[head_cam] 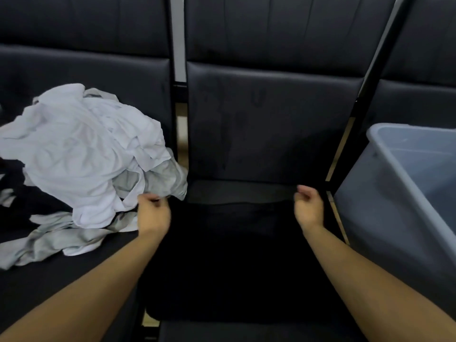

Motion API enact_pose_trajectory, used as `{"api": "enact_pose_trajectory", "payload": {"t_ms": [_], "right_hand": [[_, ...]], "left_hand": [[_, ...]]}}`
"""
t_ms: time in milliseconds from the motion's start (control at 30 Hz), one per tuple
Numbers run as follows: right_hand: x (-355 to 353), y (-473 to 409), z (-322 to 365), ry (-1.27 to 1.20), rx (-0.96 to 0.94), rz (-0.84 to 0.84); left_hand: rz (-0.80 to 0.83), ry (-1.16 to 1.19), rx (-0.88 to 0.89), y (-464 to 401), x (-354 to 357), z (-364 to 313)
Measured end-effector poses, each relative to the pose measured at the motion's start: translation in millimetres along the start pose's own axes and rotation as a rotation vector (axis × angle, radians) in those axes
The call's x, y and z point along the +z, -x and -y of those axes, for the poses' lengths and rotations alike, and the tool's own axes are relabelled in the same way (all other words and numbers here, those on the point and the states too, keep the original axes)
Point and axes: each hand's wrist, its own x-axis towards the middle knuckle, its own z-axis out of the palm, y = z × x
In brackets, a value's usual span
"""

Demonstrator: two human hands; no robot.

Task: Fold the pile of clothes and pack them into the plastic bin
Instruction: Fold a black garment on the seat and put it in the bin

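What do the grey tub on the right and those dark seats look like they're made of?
The grey rectangular tub looks like plastic: smooth, rigid, slightly see-through walls and a moulded rim. The dark padded seats look like leather or a vinyl imitation, I can't tell which: a faint sheen, stitched panels and soft creases.

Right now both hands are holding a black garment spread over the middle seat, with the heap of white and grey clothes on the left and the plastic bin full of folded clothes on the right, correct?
Not quite: the head view shows no folded clothes in the plastic bin. The rest stands: left hand and right hand hold the black garment, and the heap lies left.
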Motion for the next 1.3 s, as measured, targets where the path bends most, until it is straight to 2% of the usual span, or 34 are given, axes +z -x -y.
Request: {"api": "enact_pose_trajectory", "payload": {"t_ms": [67, 133, 167, 233, 300, 367, 533, 633, 733, 800, 900, 933, 1000, 1033, 1233, 1300], "right_hand": [[25, 13, -5, 0.270, -0.413, 0.257], [52, 29, -7, 0.457, -0.658, 0.585], [64, 39, -3, 0.576, -0.716, 0.733], [78, 53, -3, 0.840, -0.706, 0.946], [78, 59, -7, 1.056, -0.623, 1.038], [68, 61, -12, 1.156, -0.562, 1.005], [34, 73, -12, 1.248, -0.256, 0.796], [20, 87, -3, 1.292, -0.144, 0.663], [5, 87, 0, 1.140, -0.049, 0.536], [-3, 75, -3, 0.930, 0.102, 0.401], [-5, 63, -11, 0.722, 0.361, 0.313], [-3, 65, -12, 0.714, 0.410, 0.340], [0, 71, -16, 0.755, 0.408, 0.393], [2, 72, -19, 0.780, 0.378, 0.412], [6, 71, -40, 0.672, 0.284, 0.435], [-1, 74, -46, 0.567, 0.259, 0.403]], "left_hand": [[0.154, -0.231, 0.290, 37, 7, -7], [0.441, -0.449, 0.488, 73, 18, -7], [0.577, -0.575, 0.563, 88, 25, -2], [0.774, -0.840, 0.638, 115, 38, 9], [0.845, -1.101, 0.646, 134, 46, 21], [0.865, -1.238, 0.658, 140, 49, 26], [0.994, -1.316, 0.653, 114, 62, 10], [0.944, -1.368, 0.743, 95, 61, 0], [0.886, -1.288, 0.767, 81, 51, 1], [0.779, -1.089, 0.625, 76, 45, 6], [0.340, -0.814, 0.248, 72, 41, 17], [0.269, -0.793, 0.116, 71, 41, 18], [0.277, -0.799, -0.076, 70, 42, 25], [0.294, -0.790, -0.110, 71, 42, 26], [0.394, -0.731, -0.076, 76, 37, 23], [0.396, -0.603, -0.096, 72, 32, 25]]}}
